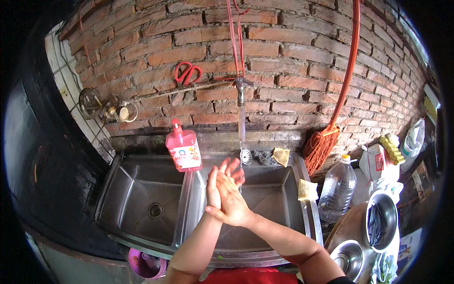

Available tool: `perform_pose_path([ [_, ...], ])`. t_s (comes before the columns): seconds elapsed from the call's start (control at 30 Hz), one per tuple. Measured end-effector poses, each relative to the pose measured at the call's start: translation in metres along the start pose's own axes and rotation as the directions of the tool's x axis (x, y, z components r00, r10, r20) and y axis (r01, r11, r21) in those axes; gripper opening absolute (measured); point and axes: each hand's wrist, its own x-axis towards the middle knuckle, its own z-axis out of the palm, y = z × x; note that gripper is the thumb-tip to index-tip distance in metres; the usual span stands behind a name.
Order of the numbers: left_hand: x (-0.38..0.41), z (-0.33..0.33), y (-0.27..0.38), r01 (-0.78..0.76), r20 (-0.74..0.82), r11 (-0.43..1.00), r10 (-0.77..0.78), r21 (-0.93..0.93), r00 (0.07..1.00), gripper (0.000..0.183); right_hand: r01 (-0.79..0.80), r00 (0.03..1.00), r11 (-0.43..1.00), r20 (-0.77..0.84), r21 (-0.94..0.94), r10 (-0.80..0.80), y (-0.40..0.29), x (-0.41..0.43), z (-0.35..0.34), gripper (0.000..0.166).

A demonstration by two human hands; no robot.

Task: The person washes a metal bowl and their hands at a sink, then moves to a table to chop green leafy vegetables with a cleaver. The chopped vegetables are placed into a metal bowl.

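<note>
My left hand (215, 188) and my right hand (231, 200) are pressed palm to palm over the right basin of a stainless steel double sink (142, 188). The right hand lies across the left, whose fingers reach out beyond it. Both look wet, and neither holds an object. Water runs from the wall faucet (241, 90) through a clear hose (242, 124) just behind the fingers. A pink pump bottle (184, 152) of liquid soap stands on the sink at the back, left of my hands. A round metal strainer (245, 156) rests by the stream.
Dark steel wool (265, 158) and yellowish sponge pads (281, 156) lie on the rim. A red mop (322, 145) leans on the brick wall, where red-handled scissors (188, 73) hang. At right are a water jug (337, 188) and metal bowls (381, 222); a purple bucket (147, 263) sits below left.
</note>
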Motion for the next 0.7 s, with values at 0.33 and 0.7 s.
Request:
perform_pose_path([
  [0.33,-0.024,0.045,-0.017,-0.056,-0.166,0.989,0.079,0.135,0.983,0.028,-0.300,0.835,-0.511,0.481,0.806,0.267,-0.017,0.023,-0.043,0.037],
  [0.7,-0.008,-0.017,0.002,-0.083,0.074,0.990,0.075,0.111,0.994,0.054,-0.038,0.954,0.922,0.289,0.386,-0.082,-0.027,-0.022,-0.029,0.063],
])
